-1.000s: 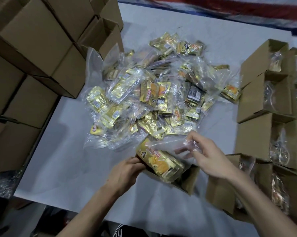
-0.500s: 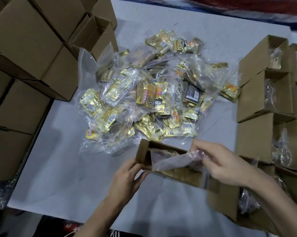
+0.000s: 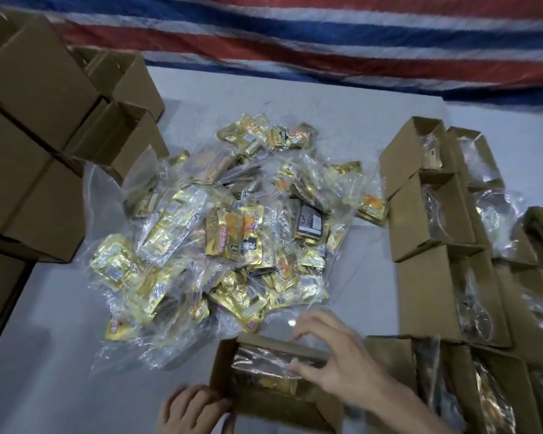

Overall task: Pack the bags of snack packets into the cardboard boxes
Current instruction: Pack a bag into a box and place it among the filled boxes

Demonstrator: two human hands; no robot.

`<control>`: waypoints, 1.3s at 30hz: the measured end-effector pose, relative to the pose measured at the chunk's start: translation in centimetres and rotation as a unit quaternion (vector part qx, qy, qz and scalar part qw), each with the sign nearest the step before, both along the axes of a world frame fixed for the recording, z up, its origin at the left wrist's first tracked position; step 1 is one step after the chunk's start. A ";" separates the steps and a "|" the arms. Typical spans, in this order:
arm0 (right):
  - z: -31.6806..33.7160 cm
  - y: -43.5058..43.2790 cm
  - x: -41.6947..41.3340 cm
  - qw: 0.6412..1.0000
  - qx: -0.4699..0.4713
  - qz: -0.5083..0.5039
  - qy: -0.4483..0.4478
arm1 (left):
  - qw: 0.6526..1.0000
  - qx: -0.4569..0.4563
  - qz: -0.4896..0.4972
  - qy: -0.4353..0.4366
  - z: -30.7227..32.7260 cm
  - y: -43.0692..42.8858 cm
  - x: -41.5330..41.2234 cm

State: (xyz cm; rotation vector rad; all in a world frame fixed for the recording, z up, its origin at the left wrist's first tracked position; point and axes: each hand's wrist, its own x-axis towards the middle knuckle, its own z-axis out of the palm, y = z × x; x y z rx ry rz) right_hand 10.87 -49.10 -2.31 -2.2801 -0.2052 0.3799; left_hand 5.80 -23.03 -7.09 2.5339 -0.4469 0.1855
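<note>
A stack of closed cardboard boxes [image 3: 35, 170] stood along the left edge of the white table [image 3: 326, 120], with open empty boxes [image 3: 129, 98] leaning against it and touching the near edge of the heap. At centre, a heap of clear bags of gold snack packets [image 3: 232, 233] covered the tabletop. Just below the heap, the person's left hand [image 3: 195, 408] gripped the near left corner of an open cardboard box [image 3: 226, 364], fingers curled round its wall. A clear bag of packets [image 3: 263, 368] lay inside that box. The right hand [image 3: 335, 361] reached over the box's opening, its fingertips [image 3: 295, 369] pinching the bag's plastic top, the hand hiding the box's right end. To the right, rows of filled open boxes [image 3: 426, 214] stood side by side, bags showing inside. A red, white and blue striped tarp [image 3: 326, 32] hung beyond the table.
</note>
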 end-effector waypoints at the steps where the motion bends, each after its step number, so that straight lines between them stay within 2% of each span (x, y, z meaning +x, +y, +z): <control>1: 0.0 -0.3 0.7 1.000 0.007 -0.004 -0.020 | 1.000 0.016 -0.007 -0.004 0.2 -0.5 -0.4; 3: -0.3 -1.2 2.5 0.997 0.043 -0.050 -0.037 | 0.998 0.051 -0.049 -0.002 0.8 -1.4 -0.4; 5: -1.2 -3.0 5.6 0.986 0.066 -0.146 -0.039 | 0.989 0.115 -0.095 -0.008 1.5 -2.0 0.6; 8: -3.3 -6.9 11.7 0.951 0.057 -0.302 -0.040 | 0.975 0.167 -0.122 0.078 1.4 -3.3 1.4; 10: -4.8 -9.8 16.0 0.935 0.015 -0.352 -0.039 | 0.966 0.166 -0.125 0.153 0.9 -3.8 1.6; 12: -6.2 -12.6 19.6 0.928 -0.052 -0.369 -0.027 | 0.958 0.178 -0.121 0.188 1.0 -4.0 2.2; 15: -8.1 -16.1 23.6 0.914 -0.177 -0.365 0.011 | 0.917 0.148 -0.099 0.356 1.8 -4.5 2.7; 17: -9.2 -17.6 25.7 0.902 -0.241 -0.356 0.041 | 0.900 0.185 -0.101 0.381 2.5 -5.2 3.2; 19: -10.1 -18.5 27.3 0.899 -0.264 -0.343 0.065 | 0.899 0.211 -0.077 0.376 2.1 -5.6 2.8; 23: -11.5 -19.9 29.5 0.903 -0.296 -0.273 0.148 | 0.905 0.191 -0.052 0.377 1.2 -5.1 2.2; 27: -11.9 -19.7 29.8 0.902 -0.318 -0.221 0.194 | 0.899 0.216 -0.061 0.376 1.0 -5.2 1.9; 29: -11.9 -19.4 29.3 0.891 -0.342 -0.232 0.188 | 0.897 0.235 -0.048 0.372 0.7 -5.1 1.7; 33: -11.3 -18.6 27.0 0.868 -0.365 -0.293 0.163 | 0.925 0.176 -0.040 0.334 0.6 -4.8 1.6; 35: -10.9 -18.0 25.5 0.874 -0.336 -0.323 0.139 | 0.939 0.174 -0.047 0.293 0.7 -4.8 1.7; 39: -10.3 -16.4 22.7 0.900 -0.210 -0.365 0.114 | 0.934 0.203 -0.057 0.289 1.4 -4.9 1.9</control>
